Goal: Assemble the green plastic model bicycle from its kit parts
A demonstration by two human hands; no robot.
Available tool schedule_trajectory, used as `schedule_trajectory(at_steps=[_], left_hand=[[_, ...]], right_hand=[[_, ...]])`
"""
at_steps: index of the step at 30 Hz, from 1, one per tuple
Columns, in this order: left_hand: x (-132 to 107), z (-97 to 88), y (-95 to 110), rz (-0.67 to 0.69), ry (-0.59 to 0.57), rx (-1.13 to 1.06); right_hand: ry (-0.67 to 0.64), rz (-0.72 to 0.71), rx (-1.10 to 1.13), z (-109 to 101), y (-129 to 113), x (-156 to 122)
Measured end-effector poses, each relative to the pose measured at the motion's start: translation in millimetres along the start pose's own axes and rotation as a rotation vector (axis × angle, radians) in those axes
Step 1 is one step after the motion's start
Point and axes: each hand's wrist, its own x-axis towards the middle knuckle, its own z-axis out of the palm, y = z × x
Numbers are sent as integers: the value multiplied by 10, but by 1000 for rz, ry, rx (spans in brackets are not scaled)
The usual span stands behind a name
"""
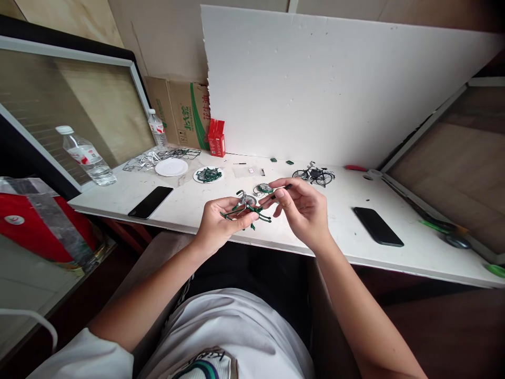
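Observation:
A small green model bicycle (pixel 265 217), partly built, with handlebars and a grey part at its front, is gripped between the thumb and fingers of my left hand (pixel 216 223), above the front edge of the table. My right hand (pixel 305 210) pinches a slim dark screwdriver (pixel 288 187). Its tip points left at the green model, but I cannot tell whether it touches. Just behind my hands, green-rimmed wheels (pixel 263 188) lie on the table. A finished-looking black model bicycle (pixel 314 173) stands behind my right hand.
A white plate (pixel 196 177) holds green parts, beside another white plate (pixel 171 167). Phones lie left (pixel 151 202) and right (pixel 377 226). Water bottles (pixel 89 158), a red box (pixel 216 138) and a carton (pixel 179 113) stand at the back left. A white board (pixel 315 84) rises behind the table.

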Motion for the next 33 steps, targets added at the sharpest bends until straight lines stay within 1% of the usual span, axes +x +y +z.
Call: schedule_trajectory(at_steps=[3,6,9,19,24,29,33], left_hand=[[1,7,12,-3,20,8],[8,8,22,-9,38,1],[11,3,26,-16,40,1],[8,-6,41,51,77,38],[-14,-10,51,94,70,83],[-54,7,64,140,81,171],[-82,29,97,149,87,229]], right_hand=[[44,-4,-19,22,-2,5],[106,-39,-45,34,18,3],[139,-69,-41,31,48,-11],[106,-158,-30,-22,52,4],[155,-124,33,-33,25,-14],[173,-68,97,-43,-22,-2],[220,-46,109,-39,-23,17]])
